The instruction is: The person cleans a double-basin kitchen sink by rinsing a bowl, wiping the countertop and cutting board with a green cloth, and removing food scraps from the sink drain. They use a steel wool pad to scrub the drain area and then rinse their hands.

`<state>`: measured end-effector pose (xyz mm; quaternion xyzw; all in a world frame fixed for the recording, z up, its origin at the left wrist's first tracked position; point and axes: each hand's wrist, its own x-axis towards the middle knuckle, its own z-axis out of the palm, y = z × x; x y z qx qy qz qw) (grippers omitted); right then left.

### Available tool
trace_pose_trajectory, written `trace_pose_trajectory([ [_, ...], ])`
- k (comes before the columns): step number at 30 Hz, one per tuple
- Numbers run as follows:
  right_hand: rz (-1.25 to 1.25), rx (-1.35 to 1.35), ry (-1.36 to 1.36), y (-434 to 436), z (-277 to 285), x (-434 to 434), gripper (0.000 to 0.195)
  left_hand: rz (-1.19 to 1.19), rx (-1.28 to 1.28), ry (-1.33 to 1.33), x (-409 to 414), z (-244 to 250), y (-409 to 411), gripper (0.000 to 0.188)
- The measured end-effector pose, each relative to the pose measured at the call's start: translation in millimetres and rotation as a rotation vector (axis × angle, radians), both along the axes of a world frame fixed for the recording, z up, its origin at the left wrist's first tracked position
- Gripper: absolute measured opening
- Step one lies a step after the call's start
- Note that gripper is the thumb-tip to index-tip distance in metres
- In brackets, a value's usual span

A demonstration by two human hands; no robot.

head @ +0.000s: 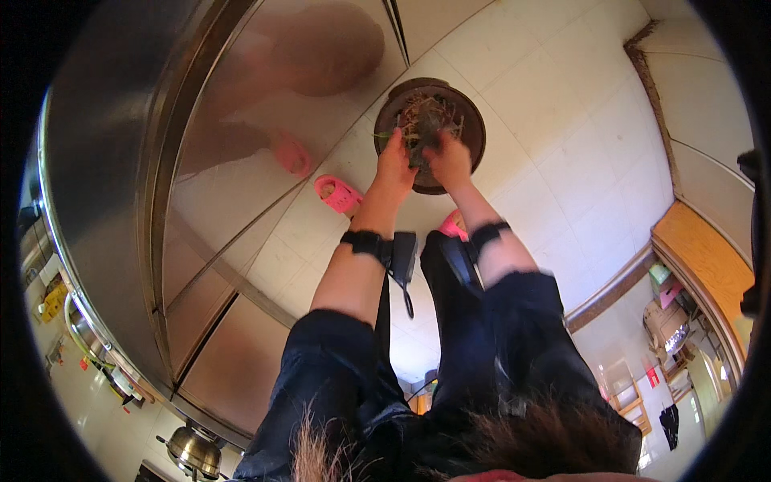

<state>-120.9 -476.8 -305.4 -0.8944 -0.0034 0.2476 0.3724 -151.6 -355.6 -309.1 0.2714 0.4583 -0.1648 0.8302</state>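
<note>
A dark brown round bin (477,140) stands on the tiled floor, seen from above. Brownish stalks and green plant scraps (421,108) lie in its mouth. My left hand (396,161) reaches over the near left part of the bin, thumb and fingers stretched towards the scraps. Opposite it, my right hand (450,161) is curled and blurred over the right part. Between the two hands is a dark greyish blur; whether it is a held thing or part of the scraps is unclear. The fingertips are partly lost against the dark contents.
Shiny cabinet doors (241,120) rise close on the left, mirroring the scene. My pink clogs (338,194) flank the bin's near side. A metal kettle (194,452) stands at lower left. An orange wooden panel (699,241) and a chair (632,403) are on the right.
</note>
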Motion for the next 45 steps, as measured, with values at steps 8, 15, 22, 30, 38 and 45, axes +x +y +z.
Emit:
trace_pose_trajectory([
  [8,-0.329,0.278,0.509,-10.4,14.9,13.1,0.039,-0.108,0.144,0.126,18.9,43.3,6.0,0.058],
  [15,-0.71,1.268,0.991,-34.2,199.4,35.5,0.031,0.062,-0.011,0.007,6.5,178.9,17.7,0.046],
  [22,-0.621,1.444,1.059,-9.8,359.4,56.5,0.027,0.149,-0.238,-0.406,15.5,379.9,46.3,0.036],
  [30,-0.254,1.312,1.049,137.7,468.3,67.6,0.032,0.206,0.41,-0.536,15.5,490.7,191.1,0.018],
  [38,0.029,0.932,0.813,289.7,494.5,99.4,0.031,0.734,0.624,-0.214,-54.4,486.3,405.2,0.011],
  [45,0.019,0.718,0.781,364.0,468.2,128.9,0.029,0.65,0.895,0.071,-60.0,450.5,473.1,0.027],
])
